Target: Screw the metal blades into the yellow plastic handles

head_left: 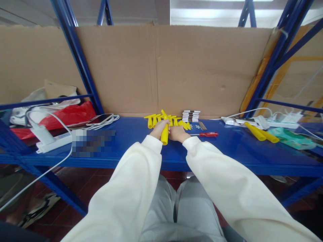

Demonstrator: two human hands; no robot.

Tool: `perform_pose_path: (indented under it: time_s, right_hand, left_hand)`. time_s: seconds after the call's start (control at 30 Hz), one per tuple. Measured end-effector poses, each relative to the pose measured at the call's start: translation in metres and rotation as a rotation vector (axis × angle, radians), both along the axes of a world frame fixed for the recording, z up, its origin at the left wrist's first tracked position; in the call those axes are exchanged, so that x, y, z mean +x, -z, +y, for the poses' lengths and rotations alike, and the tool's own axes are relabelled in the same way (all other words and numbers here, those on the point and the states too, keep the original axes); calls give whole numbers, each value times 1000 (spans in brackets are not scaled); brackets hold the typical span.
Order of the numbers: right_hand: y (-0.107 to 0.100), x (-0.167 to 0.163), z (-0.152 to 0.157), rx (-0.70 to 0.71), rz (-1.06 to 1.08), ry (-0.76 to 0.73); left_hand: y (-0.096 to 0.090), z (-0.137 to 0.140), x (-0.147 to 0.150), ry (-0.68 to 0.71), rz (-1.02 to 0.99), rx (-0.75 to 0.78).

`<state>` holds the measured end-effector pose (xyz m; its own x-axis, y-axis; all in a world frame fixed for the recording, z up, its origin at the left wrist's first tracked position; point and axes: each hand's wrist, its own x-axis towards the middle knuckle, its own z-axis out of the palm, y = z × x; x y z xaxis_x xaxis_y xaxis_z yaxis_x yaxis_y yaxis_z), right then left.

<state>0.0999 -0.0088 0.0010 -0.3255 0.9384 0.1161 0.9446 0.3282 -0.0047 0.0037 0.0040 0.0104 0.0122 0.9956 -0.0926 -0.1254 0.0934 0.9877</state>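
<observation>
My left hand (158,130) is wrapped around a yellow plastic scraper handle (164,136), whose round thick end points toward me and whose flat end tilts up and away. Just to its right, my right hand (177,133) is closed, its fingers curled against the handle's side; whatever they pinch is hidden. Behind my hands stands a row of similar yellow T-shaped handles (150,121). Small yellow pieces (186,125) lie right of them, beside tiny screws (197,126) and a flat grey metal strip (202,126). A red-handled screwdriver (208,134) lies close to my right hand.
A stack of small white packs (191,116) sits against the cardboard wall (202,74). Two yellow handles (259,132) and a green packet (294,138) lie at right. On the left are a white power strip (54,143), cables and a red bag (70,116). Blue posts frame the shelf.
</observation>
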Motion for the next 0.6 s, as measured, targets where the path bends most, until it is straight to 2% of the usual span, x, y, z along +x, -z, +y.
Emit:
perform_pose_path:
  time_s: [0.27, 0.6]
  right_hand:
    - [1, 3, 6, -34, -8, 16]
    - [3, 8, 8, -30, 48, 15]
  left_hand:
    - [-4, -4, 0, -89, -34, 40]
    - [-2, -2, -2, -122, -62, 52]
